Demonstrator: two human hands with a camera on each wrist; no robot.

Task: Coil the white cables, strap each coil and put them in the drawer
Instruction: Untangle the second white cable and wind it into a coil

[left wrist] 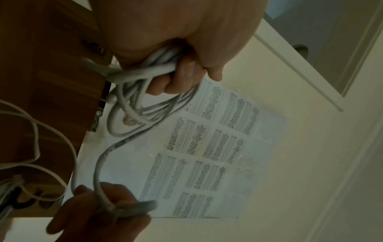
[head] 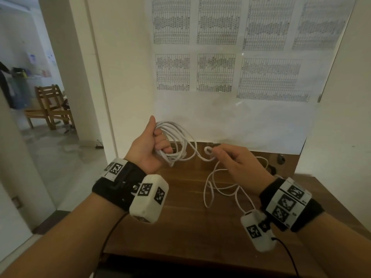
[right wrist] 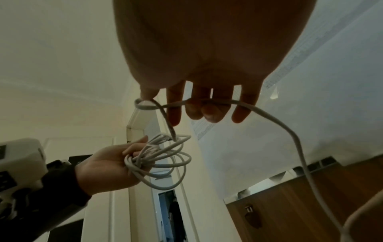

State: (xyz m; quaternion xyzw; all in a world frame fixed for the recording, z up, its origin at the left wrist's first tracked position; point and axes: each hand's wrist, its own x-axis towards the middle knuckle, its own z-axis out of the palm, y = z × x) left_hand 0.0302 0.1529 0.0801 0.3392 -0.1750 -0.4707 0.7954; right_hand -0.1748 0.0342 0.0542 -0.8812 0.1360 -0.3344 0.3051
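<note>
White cable (head: 181,141) is partly coiled: several loops bunched in the left hand (head: 149,144), held above the desk (head: 180,221) near its back-left corner. Left hand fingers are curled round the bundle, thumb up; the left wrist view shows the loops (left wrist: 132,104) hanging out below the closed fingers (left wrist: 178,77). From the coil one strand runs across to the right hand (head: 239,163), which sits just right of the coil, also above the desk. Right hand pinches the cable at a small bend between thumb and index fingertip; in the right wrist view the strand (right wrist: 207,100) crosses under the other fingers (right wrist: 209,113), which hang fairly straight. From there the slack (head: 218,187) drops onto the desk in loose untidy loops between the two wrists, with another run trailing toward the right wrist camera. A cable connector (left wrist: 129,122) dangles inside the coil in the left wrist view, blurred. Desk is dark wood, set against a white wall with a clear-covered sheet of printed tables (head: 220,47) right behind the hands. Small dark items (head: 281,159) sit at the back-right of the desk, can't tell what they are. Doorway on the left opens to another room with wooden chairs (head: 52,105). Both wrists carry black straps with white marker-tagged camera blocks.
</note>
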